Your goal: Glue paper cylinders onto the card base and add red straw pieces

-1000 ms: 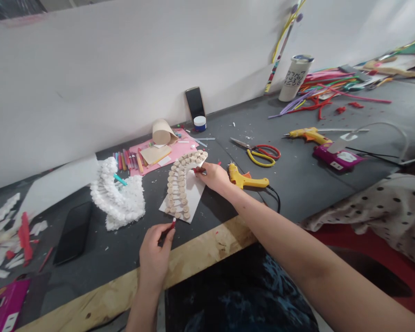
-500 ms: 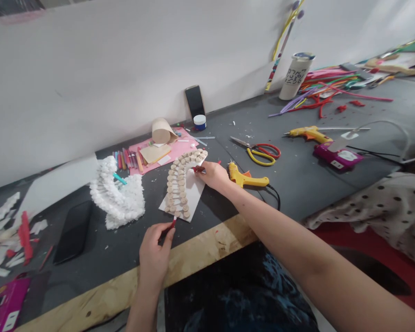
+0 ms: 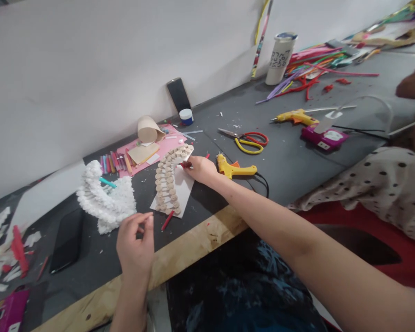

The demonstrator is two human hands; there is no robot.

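So the piece being worked on is this curved arch [image 3: 165,180] covered in round beige discs. It's on a white card [image 3: 185,188] near the front edge of the tabletop [image 3: 283,175].

My read is that it's a propping or positioning step. Right hand [image 3: 201,169] is at the arch's far tip, thumb and finger in a narrow pinch on what looks like a red piece [image 3: 185,164]; can't tell if they press on the arch too. A red stick [image 3: 167,221] lies against the arch's foot, at the card's front edge.

Left hand [image 3: 136,242] is over the front edge, apart from the arch, fingertips nearly together. Can't tell if there's anything between them.

The fluffy white model [image 3: 105,198] on the left has a teal stick [image 3: 108,183] in its hollow, maybe the same trick.

IMO the next move calls for a steady tip and a light touch, with the right forearm kept off the nearer glue gun [image 3: 237,171].
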